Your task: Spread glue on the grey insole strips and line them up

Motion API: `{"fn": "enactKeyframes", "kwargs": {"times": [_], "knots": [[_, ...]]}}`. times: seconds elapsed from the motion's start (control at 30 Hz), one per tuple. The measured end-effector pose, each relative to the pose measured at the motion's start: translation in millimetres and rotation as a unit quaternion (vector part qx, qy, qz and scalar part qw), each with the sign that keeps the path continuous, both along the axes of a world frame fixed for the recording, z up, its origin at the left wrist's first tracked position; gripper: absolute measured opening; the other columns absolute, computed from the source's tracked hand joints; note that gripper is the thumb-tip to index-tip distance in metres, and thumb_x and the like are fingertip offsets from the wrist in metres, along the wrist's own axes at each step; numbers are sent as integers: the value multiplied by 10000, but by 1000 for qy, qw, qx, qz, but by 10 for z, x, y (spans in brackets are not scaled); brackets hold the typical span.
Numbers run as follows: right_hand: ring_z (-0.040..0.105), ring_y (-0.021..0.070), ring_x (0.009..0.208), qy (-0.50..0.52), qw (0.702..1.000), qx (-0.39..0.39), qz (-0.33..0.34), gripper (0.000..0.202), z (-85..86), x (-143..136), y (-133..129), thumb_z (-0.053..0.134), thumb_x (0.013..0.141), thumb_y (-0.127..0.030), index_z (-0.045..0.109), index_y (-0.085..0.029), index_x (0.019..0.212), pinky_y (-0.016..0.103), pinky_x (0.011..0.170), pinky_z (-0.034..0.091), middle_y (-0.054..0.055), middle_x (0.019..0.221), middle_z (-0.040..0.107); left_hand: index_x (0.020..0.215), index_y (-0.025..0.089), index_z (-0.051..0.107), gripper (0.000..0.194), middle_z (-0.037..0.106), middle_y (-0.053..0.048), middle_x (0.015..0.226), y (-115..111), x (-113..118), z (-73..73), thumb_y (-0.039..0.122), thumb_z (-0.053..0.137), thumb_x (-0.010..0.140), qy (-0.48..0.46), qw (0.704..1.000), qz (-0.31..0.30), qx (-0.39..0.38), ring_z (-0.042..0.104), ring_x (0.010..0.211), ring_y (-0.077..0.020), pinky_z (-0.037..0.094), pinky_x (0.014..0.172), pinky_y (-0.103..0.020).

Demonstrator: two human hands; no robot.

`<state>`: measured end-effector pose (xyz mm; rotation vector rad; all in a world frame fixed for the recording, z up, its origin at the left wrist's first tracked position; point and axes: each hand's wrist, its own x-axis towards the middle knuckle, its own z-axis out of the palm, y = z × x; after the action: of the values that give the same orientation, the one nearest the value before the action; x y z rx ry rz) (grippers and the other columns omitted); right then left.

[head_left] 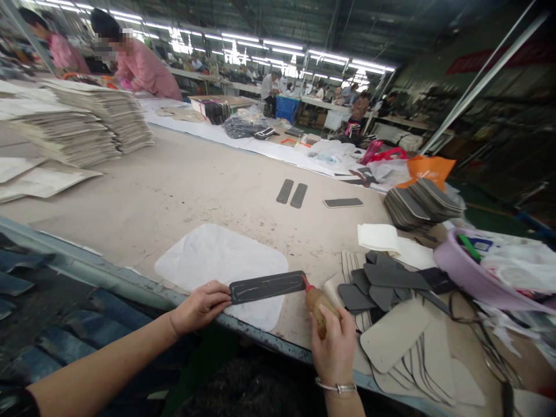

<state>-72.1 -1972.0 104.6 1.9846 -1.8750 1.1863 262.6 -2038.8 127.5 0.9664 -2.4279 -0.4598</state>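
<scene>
My left hand [204, 306] pinches the left end of a long dark strip [267, 288] with rounded corners. Pale lines, like glue, run along the strip's face. Beneath it lies a white sheet [217, 255] with rounded corners, close to the table's front edge. In my right hand [333, 341] is a brownish glue bottle [320, 310] with a red nozzle, its fingers wrapped round the body. The nozzle's tip is at the strip's right end; whether it touches cannot be made out.
Dark and beige cut pieces [391, 289] lie heaped at the right, beside a purple basin [460, 260]. Two small dark strips [292, 194] and another strip [343, 202] lie farther back. Stacked sheets [78, 121] stand at left. Co-workers in pink [145, 69] stand across the table.
</scene>
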Motion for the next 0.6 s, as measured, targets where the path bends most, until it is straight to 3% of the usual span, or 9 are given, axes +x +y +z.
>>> {"fn": "enactKeyframes", "kwargs": {"times": [0.33,0.53,0.6], "knots": [[475,240,1008,-47,990,28,130,305,-3,355,233,520,824,-90,534,-206,1105,441,766,531,133,1121,437,934,169,661,140,615,-75,968,5,-5,4,132,542,871,-2,1000,8,11,586,916,-140,515,806,-248],[490,272,974,-25,999,4,22,228,-52,179,294,558,831,-169,560,-172,1059,470,729,515,157,1098,443,951,164,655,144,610,-80,971,-3,-13,13,140,538,870,-3,1000,6,28,583,915,-144,516,815,-259],[492,276,973,-26,999,9,17,230,-48,189,309,559,831,-176,563,-166,1061,473,729,515,161,1096,445,956,164,652,148,608,-80,974,0,-12,15,138,534,871,-4,1000,5,31,582,920,-144,514,817,-258]]}}
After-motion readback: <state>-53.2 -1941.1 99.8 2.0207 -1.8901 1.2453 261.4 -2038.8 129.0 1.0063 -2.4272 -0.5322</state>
